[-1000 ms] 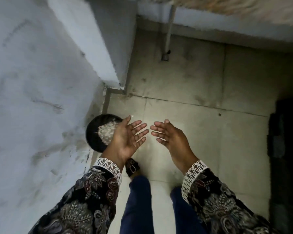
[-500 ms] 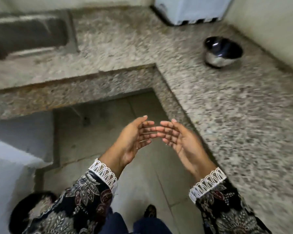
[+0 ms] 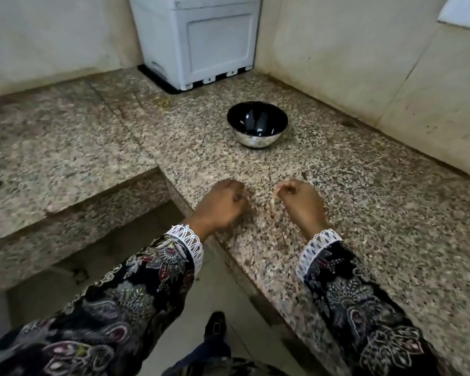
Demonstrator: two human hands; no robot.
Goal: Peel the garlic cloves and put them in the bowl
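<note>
- Head view: at the far left the lower step of the granite worktop (image 3: 65, 147) runs off toward a dark edge, with bare floor (image 3: 215, 291) below it. A second ago the camera looked straight down at that floor and a dark bin of pale scraps; that bin is now out of sight.
- The left hand (image 3: 223, 204) sits knuckles-up over the worktop's corner, fingers curled loosely under. Half a second ago it was palm-up and spread. Whether it grips anything cannot be told; nothing shows in it.
- Between the hands, a small pale fleck (image 3: 272, 204) lies on the stone; it may be a garlic clove or a bit of skin, too small to tell.
- The right hand (image 3: 300, 204) is likewise turned down and half-closed, thumb and forefinger pinched near that fleck. Before, it too was open and empty.
- Behind them, well apart, the steel bowl (image 3: 257, 124) stands upright and looks empty; no peeled cloves show inside. It was at the frame's edge earlier and is now central.
- A white appliance (image 3: 196, 39) stands in the corner behind the bowl.
- Judgement: the turn from bin to worktop suggests skins were discarded, and picking up the next clove comes now.
</note>
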